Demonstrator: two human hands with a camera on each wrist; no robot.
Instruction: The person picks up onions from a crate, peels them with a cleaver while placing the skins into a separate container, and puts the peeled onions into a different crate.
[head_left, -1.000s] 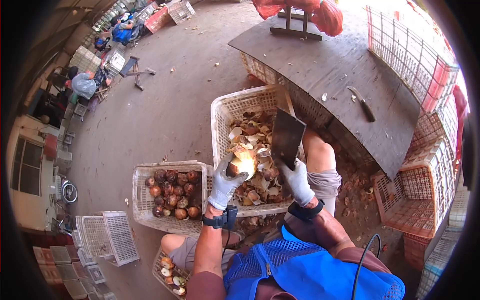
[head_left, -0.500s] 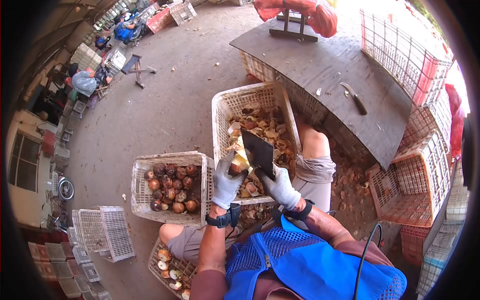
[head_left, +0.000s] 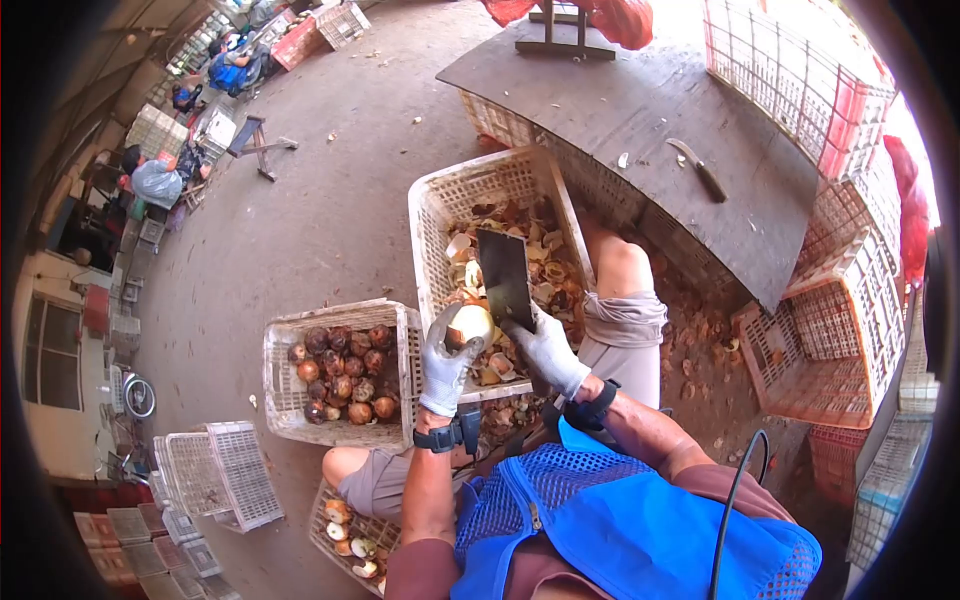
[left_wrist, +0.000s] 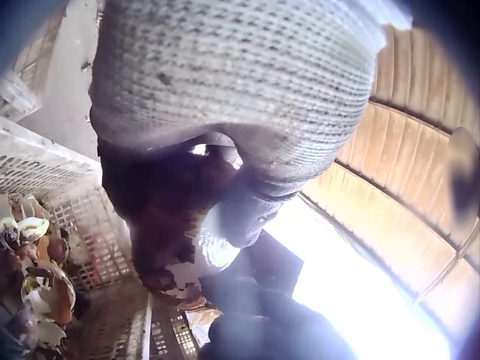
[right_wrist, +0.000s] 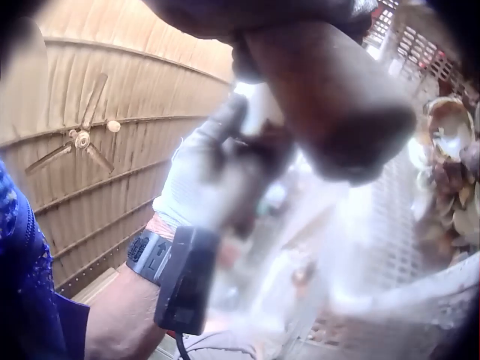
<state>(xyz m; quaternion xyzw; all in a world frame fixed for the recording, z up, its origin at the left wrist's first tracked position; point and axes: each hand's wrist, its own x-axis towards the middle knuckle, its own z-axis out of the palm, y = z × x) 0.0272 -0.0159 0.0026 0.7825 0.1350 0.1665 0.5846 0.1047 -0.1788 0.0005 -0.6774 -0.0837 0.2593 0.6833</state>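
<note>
In the head view my gloved left hand [head_left: 443, 365] grips a partly peeled, onion-like bulb [head_left: 470, 325], its pale side facing up. Brown skin still covers part of this bulb [left_wrist: 169, 195] in the left wrist view. My gloved right hand [head_left: 552, 350] holds a cleaver [head_left: 505, 275] with a broad dark blade, close to the bulb's right side. The right wrist view shows the butt of its brown handle [right_wrist: 330, 90] below the fingers. Both hands are over the near end of a white crate [head_left: 418, 210] with peelings [head_left: 550, 240] inside.
Left of the peelings crate stands another crate [head_left: 280, 330] of unpeeled brown bulbs [head_left: 340, 365]. Peeled bulbs [head_left: 345, 545] lie in a basket near the left knee. A curved knife [head_left: 705, 175] rests on the grey board [head_left: 620, 110] at right, beside stacked crates [head_left: 850, 330].
The cleaver passes leftward across the bulb, then stands just right of it. The bulb turns in the left hand, and its loose upper skin is gone, leaving a smooth pale surface on top.
</note>
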